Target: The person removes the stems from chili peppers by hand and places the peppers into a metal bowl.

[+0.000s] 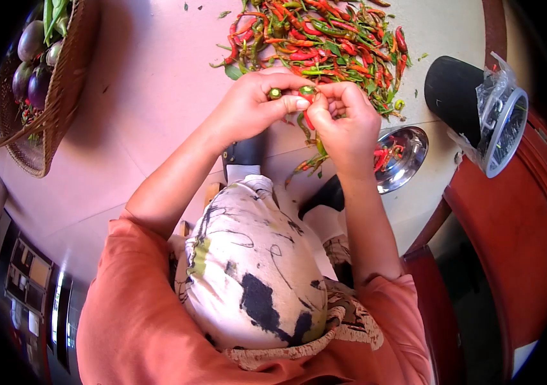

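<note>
Both hands meet just below the heap of red and green chillies [325,42], which lies on the pale surface [158,96]. Left hand [251,106]: fingers pressed together, pinching a small green stem end [275,94] between thumb and forefinger. Right hand [344,122]: fingers curled, pinching a red chilli [309,119] at its top; more chillies hang below the palm. Step in hand, as judged: pulling the stem off one chilli. The next move calls for a short twist-and-pull with the pinch kept close to the cap, so the pod does not tear. A steel bowl [408,157], below and right of the heap, holds a few red chillies. A black cylinder [453,90] with a plastic-wrapped mouth lies to the right of the heap. A woven basket [62,83] with aubergines sits well left of the heap.
</note>
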A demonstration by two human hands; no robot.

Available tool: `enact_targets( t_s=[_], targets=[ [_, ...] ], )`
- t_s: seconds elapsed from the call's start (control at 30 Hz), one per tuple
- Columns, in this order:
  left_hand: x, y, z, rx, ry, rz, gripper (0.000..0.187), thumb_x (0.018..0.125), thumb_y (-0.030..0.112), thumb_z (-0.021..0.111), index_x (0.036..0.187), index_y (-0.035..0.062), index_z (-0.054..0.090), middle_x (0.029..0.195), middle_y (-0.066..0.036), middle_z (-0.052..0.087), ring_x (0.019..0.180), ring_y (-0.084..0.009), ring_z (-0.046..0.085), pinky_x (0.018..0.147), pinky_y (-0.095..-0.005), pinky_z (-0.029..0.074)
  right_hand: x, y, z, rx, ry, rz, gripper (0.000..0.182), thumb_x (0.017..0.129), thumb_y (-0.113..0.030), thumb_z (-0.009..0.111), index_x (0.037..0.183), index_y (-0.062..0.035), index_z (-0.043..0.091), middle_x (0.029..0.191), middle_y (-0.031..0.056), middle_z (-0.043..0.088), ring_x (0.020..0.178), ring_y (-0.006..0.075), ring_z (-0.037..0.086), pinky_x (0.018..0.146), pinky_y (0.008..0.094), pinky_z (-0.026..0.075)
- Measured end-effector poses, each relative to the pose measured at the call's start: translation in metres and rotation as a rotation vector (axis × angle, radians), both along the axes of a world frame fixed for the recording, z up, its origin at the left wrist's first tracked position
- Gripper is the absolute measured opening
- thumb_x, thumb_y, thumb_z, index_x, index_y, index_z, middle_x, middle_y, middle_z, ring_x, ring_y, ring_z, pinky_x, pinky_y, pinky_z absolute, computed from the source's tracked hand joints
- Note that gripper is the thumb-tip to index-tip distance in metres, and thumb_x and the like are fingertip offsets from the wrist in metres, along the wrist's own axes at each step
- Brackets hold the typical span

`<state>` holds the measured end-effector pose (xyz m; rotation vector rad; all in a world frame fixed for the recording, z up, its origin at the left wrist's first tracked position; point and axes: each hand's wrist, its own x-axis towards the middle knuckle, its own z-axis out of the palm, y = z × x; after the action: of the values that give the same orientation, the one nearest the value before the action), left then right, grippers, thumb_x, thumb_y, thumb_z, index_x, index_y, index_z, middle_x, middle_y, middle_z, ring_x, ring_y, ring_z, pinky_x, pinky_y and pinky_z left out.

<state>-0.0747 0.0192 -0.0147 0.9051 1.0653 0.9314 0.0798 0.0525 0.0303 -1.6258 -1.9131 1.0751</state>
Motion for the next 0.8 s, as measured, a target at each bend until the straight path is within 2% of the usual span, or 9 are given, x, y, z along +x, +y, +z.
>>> enact_targets(
  t_s=[0.03,0.1,0.13,0.17,0.2,0.43,0.63,0.7,0.8],
  targets=[
    [0.002,-0.002,-0.001,-0.040,-0.070,0.034,0.025,0.082,0.015,0.062,0.103,0.0003,0.062,0.083,-0.002,0.058,0.078,-0.0111,0.054,0.069,-0.0244,0.045,0.004,0.000,-0.004,0.003,-0.008,-0.001,0.008,0.074,0.000,0.062,0.081,-0.0008,0.059,0.067,0.0056,0.056,0.053,0.0114,0.055,0.050,0.0237,0.046],
    [0.002,-0.003,-0.006,0.035,-0.071,0.074,0.029,0.084,0.017,0.060,0.109,0.0009,0.059,0.083,-0.003,0.058,0.073,-0.0092,0.052,0.062,-0.0214,0.043,0.014,0.003,-0.019,-0.436,0.468,-0.525,0.007,0.079,-0.001,0.058,0.086,-0.0009,0.058,0.070,0.0046,0.057,0.057,0.0112,0.055,0.052,0.0244,0.047],
    [-0.002,-0.005,-0.003,-0.135,-0.235,0.121,0.030,0.084,0.016,0.059,0.111,0.0033,0.058,0.080,-0.003,0.058,0.065,-0.0069,0.050,0.056,-0.0198,0.041,0.027,0.005,-0.023,-0.551,0.727,-0.691,0.008,0.083,-0.004,0.054,0.090,-0.0010,0.056,0.079,0.0076,0.059,0.060,0.0118,0.055,0.055,0.0254,0.049],
    [-0.004,-0.007,-0.001,-0.314,-0.396,0.168,0.031,0.084,0.015,0.059,0.114,0.0057,0.058,0.078,-0.003,0.058,0.057,-0.0047,0.048,0.051,-0.0182,0.040,0.041,0.005,-0.025,-0.613,0.822,-0.754,0.012,0.085,-0.008,0.052,0.094,-0.0012,0.054,0.084,0.0106,0.060,0.063,0.0117,0.055,0.056,0.0263,0.048],
    [-0.005,-0.009,0.000,-0.305,-0.419,0.158,0.034,0.086,0.016,0.057,0.119,0.0064,0.054,0.075,-0.003,0.057,0.053,-0.0025,0.041,0.048,-0.0164,0.034,0.049,0.007,-0.019,-0.648,0.905,-0.748,0.012,0.085,-0.009,0.051,0.095,-0.0018,0.053,0.085,0.0109,0.060,0.065,0.0117,0.055,0.056,0.0264,0.047],
    [-0.005,-0.013,-0.003,-0.313,-0.490,0.181,0.036,0.087,0.014,0.056,0.120,0.0018,0.051,0.079,-0.006,0.058,0.055,-0.0038,0.042,0.050,-0.0163,0.035,0.065,0.008,-0.007,-0.767,1.118,-0.488,0.015,0.084,-0.005,0.047,0.098,-0.0017,0.051,0.084,0.0111,0.059,0.065,0.0125,0.052,0.057,0.0280,0.045],
    [-0.003,-0.016,-0.024,-0.364,-0.970,0.216,0.038,0.085,0.021,0.055,0.115,-0.0014,0.048,0.089,-0.012,0.058,0.069,-0.0102,0.054,0.050,-0.0183,0.037,0.047,0.006,-0.011,-0.857,1.144,-0.315,0.024,0.079,-0.001,0.044,0.102,0.0004,0.052,0.090,0.0105,0.056,0.071,0.0149,0.052,0.063,0.0301,0.045],
    [0.000,-0.017,-0.024,-0.521,-1.009,0.332,0.035,0.086,0.021,0.053,0.112,-0.0019,0.049,0.090,-0.014,0.059,0.073,-0.0134,0.058,0.049,-0.0195,0.039,0.038,0.006,-0.010,-0.879,1.114,-0.310,0.024,0.081,-0.001,0.048,0.105,0.0011,0.051,0.093,0.0088,0.055,0.074,0.0128,0.051,0.065,0.0269,0.045],
    [0.005,-0.014,-0.021,-0.563,-1.027,0.342,0.034,0.086,0.020,0.052,0.112,-0.0024,0.049,0.090,-0.016,0.060,0.072,-0.0153,0.059,0.049,-0.0200,0.041,0.015,0.007,-0.002,-0.685,0.921,-0.236,0.028,0.082,-0.001,0.058,0.109,0.0011,0.051,0.090,0.0042,0.056,0.072,0.0055,0.050,0.062,0.0183,0.042]
  ],
)
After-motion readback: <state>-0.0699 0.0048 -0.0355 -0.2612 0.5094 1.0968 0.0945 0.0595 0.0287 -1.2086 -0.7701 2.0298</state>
